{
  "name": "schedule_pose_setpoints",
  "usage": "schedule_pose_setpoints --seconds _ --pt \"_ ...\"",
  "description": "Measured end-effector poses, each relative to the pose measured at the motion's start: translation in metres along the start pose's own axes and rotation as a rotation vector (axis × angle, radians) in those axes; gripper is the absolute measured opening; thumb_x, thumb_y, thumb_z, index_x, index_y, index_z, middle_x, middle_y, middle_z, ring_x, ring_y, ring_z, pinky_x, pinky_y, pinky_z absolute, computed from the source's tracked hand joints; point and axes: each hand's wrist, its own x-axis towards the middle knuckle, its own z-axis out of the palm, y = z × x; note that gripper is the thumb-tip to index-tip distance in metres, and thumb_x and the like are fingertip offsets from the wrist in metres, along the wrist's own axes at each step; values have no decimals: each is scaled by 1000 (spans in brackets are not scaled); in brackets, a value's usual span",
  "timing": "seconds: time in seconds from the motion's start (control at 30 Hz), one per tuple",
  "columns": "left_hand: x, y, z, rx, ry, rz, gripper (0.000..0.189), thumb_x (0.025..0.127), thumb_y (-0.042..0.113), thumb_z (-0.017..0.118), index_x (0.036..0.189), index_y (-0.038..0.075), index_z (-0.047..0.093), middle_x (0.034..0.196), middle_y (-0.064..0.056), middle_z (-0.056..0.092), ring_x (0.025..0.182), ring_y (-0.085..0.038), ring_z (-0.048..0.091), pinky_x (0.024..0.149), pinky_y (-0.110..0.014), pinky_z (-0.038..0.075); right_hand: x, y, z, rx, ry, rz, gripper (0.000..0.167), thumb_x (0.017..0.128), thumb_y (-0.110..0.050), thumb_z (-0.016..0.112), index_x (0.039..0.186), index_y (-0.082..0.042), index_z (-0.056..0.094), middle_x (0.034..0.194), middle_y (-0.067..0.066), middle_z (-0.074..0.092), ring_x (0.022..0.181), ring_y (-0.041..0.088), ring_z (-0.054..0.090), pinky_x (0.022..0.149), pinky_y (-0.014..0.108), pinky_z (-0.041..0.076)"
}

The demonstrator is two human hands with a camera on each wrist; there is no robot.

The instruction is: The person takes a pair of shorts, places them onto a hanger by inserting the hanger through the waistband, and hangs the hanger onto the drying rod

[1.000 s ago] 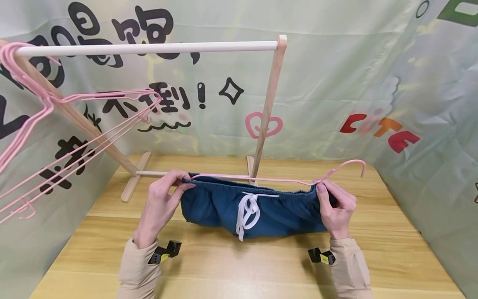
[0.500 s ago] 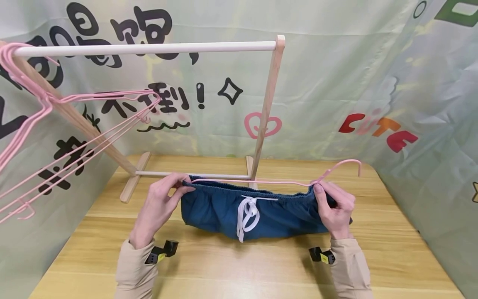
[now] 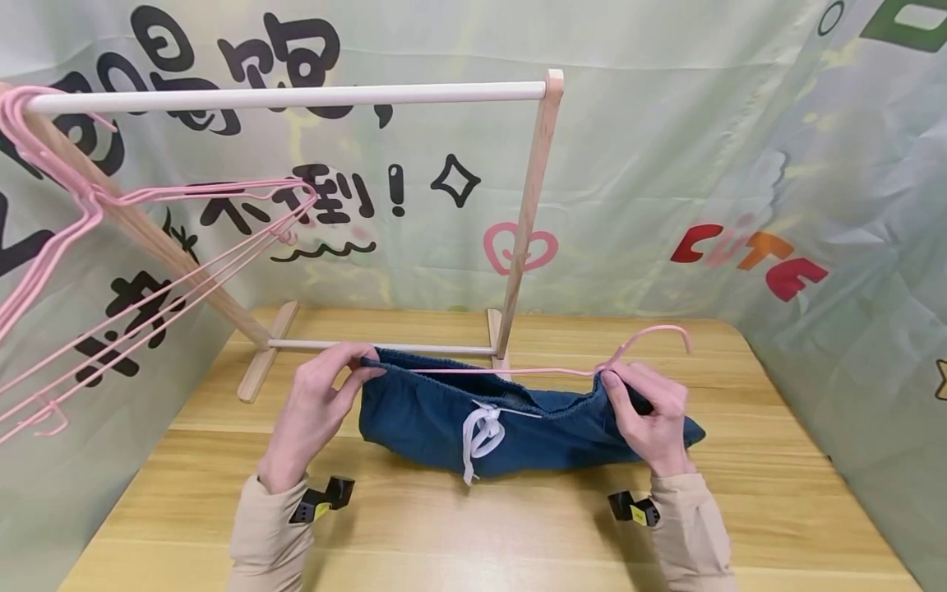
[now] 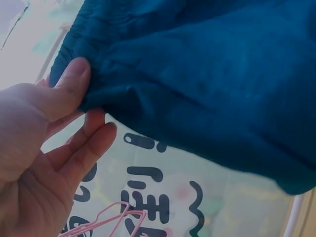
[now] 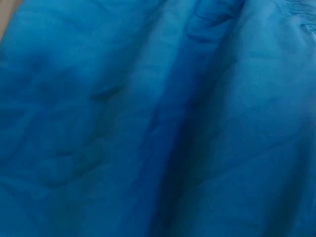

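Note:
Blue drawstring shorts (image 3: 444, 440) with a tied white cord (image 3: 481, 436) are stretched between both hands above the table. My left hand (image 3: 321, 403) pinches the left end of the elastic waistband; the left wrist view shows the thumb on top of the cloth (image 4: 207, 89). A pink hanger (image 3: 518, 371) runs across the waist opening, its left end hidden inside the shorts. With my right hand (image 3: 654, 411) I grip the right end of the waistband together with the hanger, just below its hook. Blue cloth (image 5: 123, 123) fills the right wrist view, hiding that hand there.
A rack with a white rail (image 3: 333, 96) and wooden posts (image 3: 527, 214) stands at the back left. Several pink hangers (image 3: 89, 197) hang on its left end. The wooden table (image 3: 473, 543) extends beneath, with printed cloth walls (image 3: 629, 164) behind and beside it.
My right hand has shifted left and slightly down with the hanger and waistband. The waist opening gapes wider and the cord hangs further left. My left hand has stayed almost still.

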Motion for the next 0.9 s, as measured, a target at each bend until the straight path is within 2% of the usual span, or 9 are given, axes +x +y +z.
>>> schedule_pose_setpoints --seconds 0.17,0.53,0.9 --pt "2 3 5 -15 43 2 28 77 -13 77 100 3 68 93 -9 71 83 -16 64 79 -13 46 1 -5 5 -23 4 -19 27 97 -12 66 82 9 73 68 14 65 65 5 56 62 15 40" --pt "9 16 16 -46 200 49 25 78 -11 78 98 3 73 92 -9 73 87 -20 65 80 -23 48 4 -16 16 -67 27 -29 30 98 -17 66 83 8 74 71 18 67 69 6 59 67 14 43" --pt "11 21 27 -68 228 103 21 82 -8 75 99 4 73 91 -8 74 88 -23 63 84 -24 49 4 -22 24 -67 11 -60 33 99 -20 65 82 7 73 71 17 67 64 9 55 56 22 37"
